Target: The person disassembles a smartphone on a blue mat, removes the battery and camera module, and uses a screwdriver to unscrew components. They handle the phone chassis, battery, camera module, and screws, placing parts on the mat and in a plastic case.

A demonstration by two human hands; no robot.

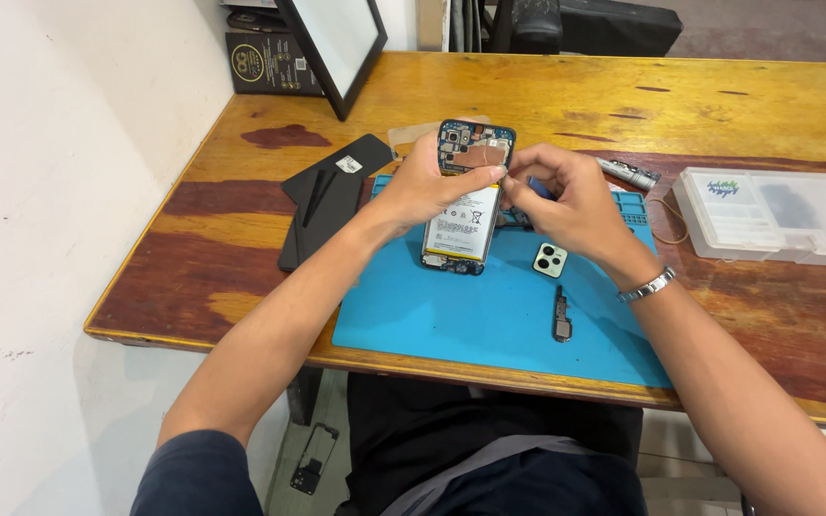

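Head view: an opened phone is held tilted above the blue mat, the left hand clamped on its side to steady it, while the right hand is pinched on a blue tool at its edge. A camera cover lies on the mat, right of the phone.

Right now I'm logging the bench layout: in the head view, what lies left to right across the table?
Black back cover → opened phone → camera module piece → rubber band → clear plastic parts box.
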